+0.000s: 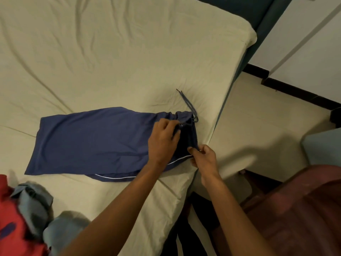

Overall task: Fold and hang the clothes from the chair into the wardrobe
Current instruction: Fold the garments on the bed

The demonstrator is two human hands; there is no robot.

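Both hands work the waistband of blue trousers (96,137) laid lengthwise on a bed (92,52): the left hand (163,139) has its fingers curled on the gathered fabric beside the drawstring (188,106), and the right hand (203,157) pinches the waistband's near corner between thumb and fingers.

The trousers lie flat, legs stacked, running from the waistband at about 3 o'clock to the hems at 9 o'clock, a white piping stripe along the near edge. The drawstring trails loose toward 1 o'clock.

Folding appears to be the step in hand; hanging in the wardrobe is not yet done. The next move likely calls for carrying the waistband over toward the hems, with the cord tucked in so it does not dangle.

The waistband sits close to the mattress corner at 3 o'clock, where fabric could slip to the floor (258,126). Open sheet lies wide toward 11 and 12 o'clock. A heap of red and grey clothes (24,215) crowds 7 o'clock; a reddish chair (295,209) stands at 5 o'clock.
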